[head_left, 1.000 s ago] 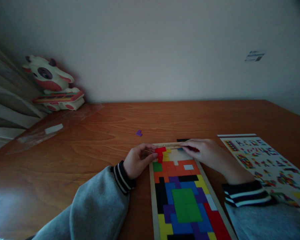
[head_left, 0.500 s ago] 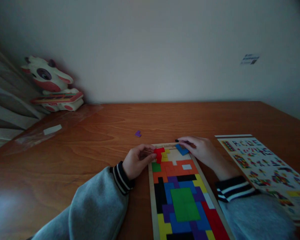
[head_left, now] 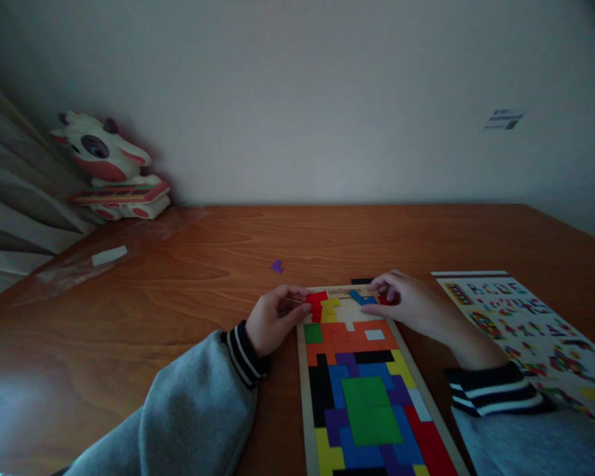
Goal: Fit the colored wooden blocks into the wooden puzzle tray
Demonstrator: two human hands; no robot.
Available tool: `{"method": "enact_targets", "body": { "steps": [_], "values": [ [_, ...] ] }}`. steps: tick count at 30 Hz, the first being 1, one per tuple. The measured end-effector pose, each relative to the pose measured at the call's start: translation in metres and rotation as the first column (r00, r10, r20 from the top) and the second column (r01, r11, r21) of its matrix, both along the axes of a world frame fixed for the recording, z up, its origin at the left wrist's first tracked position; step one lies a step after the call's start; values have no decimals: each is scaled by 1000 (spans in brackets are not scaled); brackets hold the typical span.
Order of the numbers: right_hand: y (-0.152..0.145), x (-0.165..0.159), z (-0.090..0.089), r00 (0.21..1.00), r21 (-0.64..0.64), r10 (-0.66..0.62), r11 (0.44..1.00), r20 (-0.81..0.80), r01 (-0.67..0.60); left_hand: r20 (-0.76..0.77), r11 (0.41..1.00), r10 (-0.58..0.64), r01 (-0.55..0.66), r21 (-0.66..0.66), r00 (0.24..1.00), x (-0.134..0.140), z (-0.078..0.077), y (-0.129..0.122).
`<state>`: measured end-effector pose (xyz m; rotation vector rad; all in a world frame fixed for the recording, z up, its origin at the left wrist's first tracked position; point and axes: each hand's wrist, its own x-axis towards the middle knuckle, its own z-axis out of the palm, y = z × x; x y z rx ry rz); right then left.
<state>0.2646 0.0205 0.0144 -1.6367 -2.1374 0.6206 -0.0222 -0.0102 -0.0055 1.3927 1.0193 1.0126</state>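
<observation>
A wooden tetromino puzzle board (head_left: 303, 396) filled with coloured pieces lies before me. My left hand (head_left: 276, 322) is at its top left corner, thumb and fingers closed on the edge of a red puzzle piece (head_left: 317, 303). Beside that piece is a yellow piece (head_left: 330, 309). My right hand (head_left: 406, 305) pinches a blue angled puzzle piece (head_left: 361, 298) over the bare top part of the board, thumb at its near edge. Another red piece (head_left: 384, 301) shows partly under my right fingers. A black piece (head_left: 361, 281) lies just behind the board.
A small purple piece (head_left: 277, 266) lies on the wooden table (head_left: 178, 284) beyond the board. At right is a printed pattern sheet (head_left: 500, 304). A cow-shaped toy keyboard (head_left: 121, 192) stands at the back left, near clear tape with a white label (head_left: 110, 256).
My right hand has shifted slightly right, and the blue piece has turned in its fingers. More of the black piece now shows, and a red piece appears by the right fingers. My left hand stays put.
</observation>
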Motion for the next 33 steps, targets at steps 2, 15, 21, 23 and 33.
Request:
{"method": "enact_targets", "body": {
  "steps": [2,15,21,23,33],
  "values": [
    [0,3,1,998,-72,-20,997,-64,15,-3,1000,0,0,-1,1000,0,1,0],
    [5,10,-7,971,-220,-60,975,-233,7,-8,1000,-12,12,13,1000,0,-1,1],
    [3,3,-6,978,-192,-48,981,-201,9,-19,1000,-14,14,6,1000,0,0,1],
    [3,5,-7,974,-203,-76,979,-212,32,-10,1000,-21,21,-6,1000,0,1,1],
    [12,23,-14,922,-158,-193,977,-336,147,-22,1000,-6,6,9,1000,-1,0,0]
  ]
}}
